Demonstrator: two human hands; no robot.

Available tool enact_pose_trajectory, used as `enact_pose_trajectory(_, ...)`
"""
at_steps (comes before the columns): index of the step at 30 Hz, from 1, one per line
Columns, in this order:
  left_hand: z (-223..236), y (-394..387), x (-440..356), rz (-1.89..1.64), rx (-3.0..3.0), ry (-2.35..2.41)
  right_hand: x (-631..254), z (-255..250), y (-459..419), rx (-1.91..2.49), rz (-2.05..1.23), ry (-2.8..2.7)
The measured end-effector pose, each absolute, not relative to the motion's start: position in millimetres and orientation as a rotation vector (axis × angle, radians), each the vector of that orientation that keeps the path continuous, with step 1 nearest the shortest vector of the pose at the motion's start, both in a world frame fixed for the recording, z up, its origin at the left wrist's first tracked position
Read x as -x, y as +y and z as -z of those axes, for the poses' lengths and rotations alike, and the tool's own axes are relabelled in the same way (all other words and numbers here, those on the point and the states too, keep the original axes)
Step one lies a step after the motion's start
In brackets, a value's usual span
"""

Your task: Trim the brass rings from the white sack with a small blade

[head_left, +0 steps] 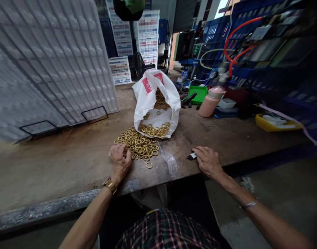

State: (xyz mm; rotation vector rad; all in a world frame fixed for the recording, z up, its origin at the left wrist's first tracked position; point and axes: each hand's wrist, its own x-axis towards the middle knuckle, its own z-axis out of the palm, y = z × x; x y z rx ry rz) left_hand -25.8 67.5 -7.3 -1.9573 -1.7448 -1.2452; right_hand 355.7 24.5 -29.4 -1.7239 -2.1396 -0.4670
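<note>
A heap of brass-coloured rings [140, 143] lies on the worktable, spilling from the mouth of a white plastic bag [174, 100] with red print. More rings are inside the bag. At the heap's left edge rests my left hand [119, 159], thumb apart from the fingers, touching the rings; its fingertips are partly hidden. One loose ring [149, 165] lies in front of the heap. To the right, my right hand [207, 160] is closed over a small black-and-white stick-like tool [192, 156] at the tabletop, whose exact kind I cannot make out.
Stacked translucent ribbed trays [60, 62] with black wire stands rise at the left. A pink bottle [211, 102], a green tray [198, 94] and a yellow tray [272, 124] stand at the right. White crates [148, 38] are stacked behind. The table's front edge [70, 205] runs near my body.
</note>
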Motion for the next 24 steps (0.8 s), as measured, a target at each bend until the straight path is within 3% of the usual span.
enact_pose_trajectory(6, 6, 16, -5, 1.316, 2.343, -1.582, -320, 15, 16, 1.821, 0.495, -2.121)
enact_pose_trajectory(12, 1, 1, -23, 0.958, 2.748, -1.681, -278, 12, 21, 1.604, 0.283, -2.319)
enact_pose_trajectory(24, 6, 15, -22, 1.000, 2.811, -1.725, -252, 17, 34, 1.522, 0.045, -2.184)
